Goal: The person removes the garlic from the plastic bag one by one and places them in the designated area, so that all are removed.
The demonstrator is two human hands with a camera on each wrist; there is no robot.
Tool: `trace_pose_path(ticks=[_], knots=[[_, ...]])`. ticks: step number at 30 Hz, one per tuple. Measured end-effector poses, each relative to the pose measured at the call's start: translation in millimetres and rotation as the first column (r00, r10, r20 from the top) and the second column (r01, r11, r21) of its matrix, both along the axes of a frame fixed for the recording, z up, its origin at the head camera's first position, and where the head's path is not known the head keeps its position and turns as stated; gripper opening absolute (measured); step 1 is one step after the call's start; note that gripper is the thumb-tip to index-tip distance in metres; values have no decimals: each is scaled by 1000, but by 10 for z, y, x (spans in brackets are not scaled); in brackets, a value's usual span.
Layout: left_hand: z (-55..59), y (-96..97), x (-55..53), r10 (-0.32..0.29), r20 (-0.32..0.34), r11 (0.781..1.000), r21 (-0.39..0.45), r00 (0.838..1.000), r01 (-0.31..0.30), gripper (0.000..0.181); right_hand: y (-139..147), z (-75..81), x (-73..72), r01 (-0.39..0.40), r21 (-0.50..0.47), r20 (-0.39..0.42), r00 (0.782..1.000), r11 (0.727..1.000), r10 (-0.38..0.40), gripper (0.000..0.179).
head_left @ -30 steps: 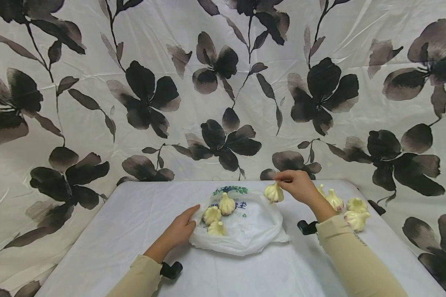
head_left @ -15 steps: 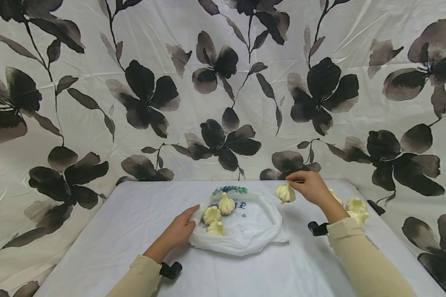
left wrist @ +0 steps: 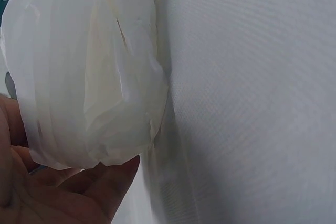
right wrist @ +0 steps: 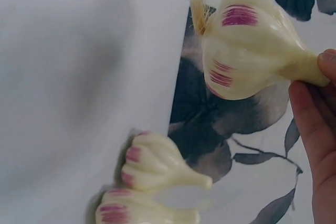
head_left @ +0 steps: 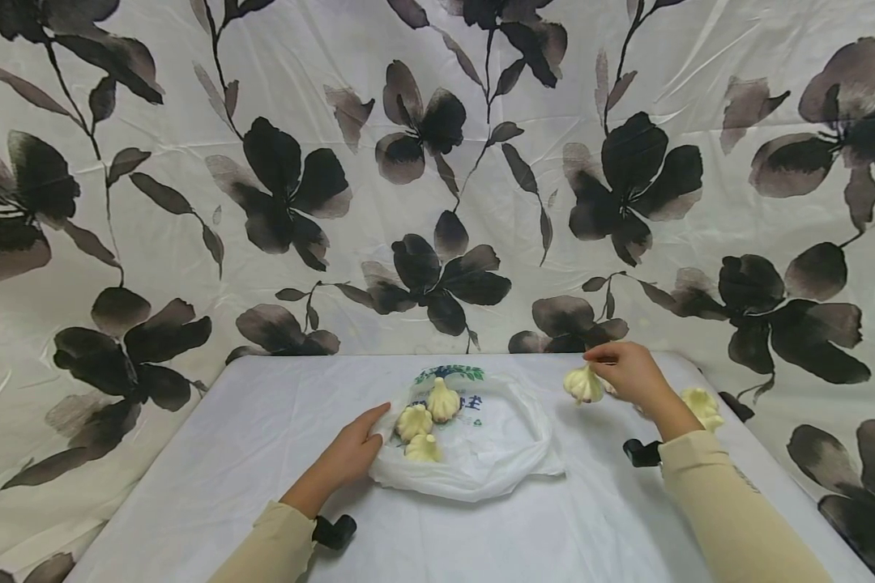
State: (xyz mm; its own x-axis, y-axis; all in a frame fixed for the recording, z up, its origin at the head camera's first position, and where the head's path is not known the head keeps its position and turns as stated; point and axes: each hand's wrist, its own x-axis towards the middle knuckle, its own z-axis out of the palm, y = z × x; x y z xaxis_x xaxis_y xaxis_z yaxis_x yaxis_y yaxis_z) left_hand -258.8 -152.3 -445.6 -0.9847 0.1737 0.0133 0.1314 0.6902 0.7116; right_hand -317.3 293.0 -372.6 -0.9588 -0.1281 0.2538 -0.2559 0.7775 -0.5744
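In the head view, a white plastic bag (head_left: pixel 474 483) lies with its mouth spread on the table, green and blue print showing inside. Three garlic bulbs (head_left: pixel 443 401) are in its left part. My left hand (head_left: pixel 346 453) grips the bag's left rim; the left wrist view has the fingers (left wrist: pixel 113 184) at the edge of the thin plastic. To the right of the bag, my right hand (head_left: pixel 638 380) pinches another garlic bulb (head_left: pixel 582 385) by its stem. That bulb (right wrist: pixel 252 45), purple-streaked with dry roots, hangs above the table in the right wrist view.
More garlic bulbs (head_left: pixel 700 405) lie at the table's right side, partly hidden behind the right forearm; two bulbs (right wrist: pixel 157 163) show below the held one in the right wrist view. A white cloth covers the table (head_left: pixel 262 437). A floral curtain (head_left: pixel 437 162) hangs behind it.
My right hand has moved to the right, away from the bag, with the garlic bulb still pinched. The left hand and the bag have stayed in place.
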Motion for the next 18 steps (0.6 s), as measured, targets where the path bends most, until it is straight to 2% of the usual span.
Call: trace_pose_path(ticks=[14,18], knots=[[-9,-7,-1,20,-2,1000,-2,1000,-20,55,229,-48,45,37,20,45,998,999,-38,27],[-29,-13,-17,17,-1,1000,-3,1000,-17,56,309,-68,61,42,43,34,998,998,-44,27]])
